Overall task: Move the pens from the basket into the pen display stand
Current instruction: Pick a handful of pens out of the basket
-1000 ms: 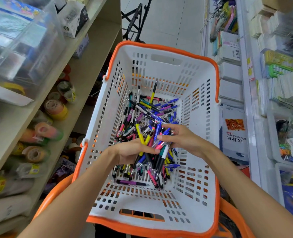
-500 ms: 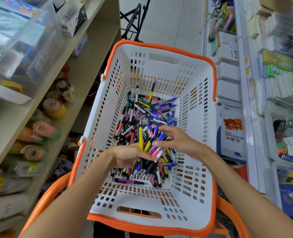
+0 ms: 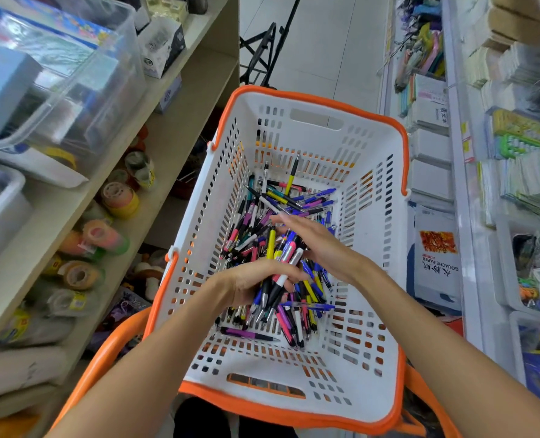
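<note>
Dozens of pens (image 3: pixel 281 213) lie heaped on the floor of the white basket (image 3: pixel 369 368), centre of frame. My left hand (image 3: pixel 249 282) grips a bundle of them, fingers curled round the barrels. My right hand (image 3: pixel 317 245) lies flat, fingers extended, against the bundle's upper ends. To do this step well, I judge: square the ends, tighten the grip, lift clear of the orange rim (image 3: pixel 294 415). No display stand is identifiable; shelves (image 3: pixel 196 99) flank the basket.

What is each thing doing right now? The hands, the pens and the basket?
left hand: grips a bunch of pens.
right hand: fingers straight, over the pile.
bunch of pens: upright in the left hand.
loose pens: heaped in the basket.
basket: open, partly filled.
</note>
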### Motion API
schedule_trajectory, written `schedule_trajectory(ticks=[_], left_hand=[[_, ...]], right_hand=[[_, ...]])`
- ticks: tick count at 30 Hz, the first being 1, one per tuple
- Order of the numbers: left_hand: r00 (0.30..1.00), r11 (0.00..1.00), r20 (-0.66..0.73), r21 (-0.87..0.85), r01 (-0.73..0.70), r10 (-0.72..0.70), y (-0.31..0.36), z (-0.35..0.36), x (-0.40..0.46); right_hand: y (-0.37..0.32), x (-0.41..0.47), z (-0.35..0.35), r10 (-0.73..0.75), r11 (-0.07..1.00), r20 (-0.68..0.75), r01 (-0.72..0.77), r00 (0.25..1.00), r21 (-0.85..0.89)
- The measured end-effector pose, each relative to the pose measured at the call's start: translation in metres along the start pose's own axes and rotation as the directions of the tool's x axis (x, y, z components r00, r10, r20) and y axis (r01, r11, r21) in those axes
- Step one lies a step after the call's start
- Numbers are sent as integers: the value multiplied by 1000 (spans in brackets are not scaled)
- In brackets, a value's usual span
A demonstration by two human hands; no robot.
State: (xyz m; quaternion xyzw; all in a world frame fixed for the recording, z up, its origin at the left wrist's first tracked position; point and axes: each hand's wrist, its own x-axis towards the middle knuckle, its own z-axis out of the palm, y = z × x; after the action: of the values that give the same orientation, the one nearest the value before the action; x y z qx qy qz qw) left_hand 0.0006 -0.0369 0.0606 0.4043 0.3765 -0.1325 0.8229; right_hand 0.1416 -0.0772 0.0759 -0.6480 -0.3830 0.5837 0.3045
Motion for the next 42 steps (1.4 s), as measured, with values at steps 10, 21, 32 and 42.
schedule_trajectory(ticks=[10, 21, 32, 42], left_hand=[[998, 999, 57, -37, 5, -3, 0, -10, -9], [961, 997, -275, 61, 50, -31, -21, -28, 14], [863, 991, -503, -81, -104, 49, -38, -45, 37], [885, 987, -465, -153, -56, -22, -48, -56, 47]], right_hand=[[-5, 17, 10, 27, 990, -26, -30, 999, -140], [-5, 25, 12, 16, 996, -60, -11, 998, 86], [109, 51, 14, 261, 656, -439, -492, 860, -572], [126, 59, 21, 309, 626, -273, -411, 911, -663]])
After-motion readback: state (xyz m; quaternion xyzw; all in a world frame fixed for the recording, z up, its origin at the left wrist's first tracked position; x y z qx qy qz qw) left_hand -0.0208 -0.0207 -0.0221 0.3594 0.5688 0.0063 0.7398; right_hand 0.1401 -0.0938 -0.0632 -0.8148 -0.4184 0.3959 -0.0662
